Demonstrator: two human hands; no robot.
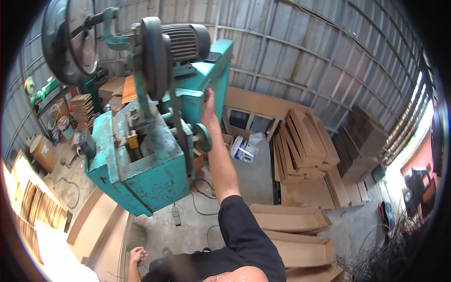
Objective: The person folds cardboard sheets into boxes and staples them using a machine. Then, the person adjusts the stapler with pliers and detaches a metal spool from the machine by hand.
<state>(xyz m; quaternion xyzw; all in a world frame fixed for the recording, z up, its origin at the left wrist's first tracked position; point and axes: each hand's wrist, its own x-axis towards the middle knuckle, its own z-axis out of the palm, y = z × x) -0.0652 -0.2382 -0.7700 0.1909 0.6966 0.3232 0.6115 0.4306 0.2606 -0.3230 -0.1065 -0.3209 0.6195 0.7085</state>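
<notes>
The right hand is reaching up to the side of the teal machine, seemingly touching it above the handwheel; I cannot tell how far its fingers are opening or whether they are gripping anything; the left hand is hanging low, loosely half-open, apparently holding nothing; the machine is standing ahead, left of the raised arm; the step in hand is seemingly handling the machine's side; any next move is calling for fingers well clear of the belt.
</notes>
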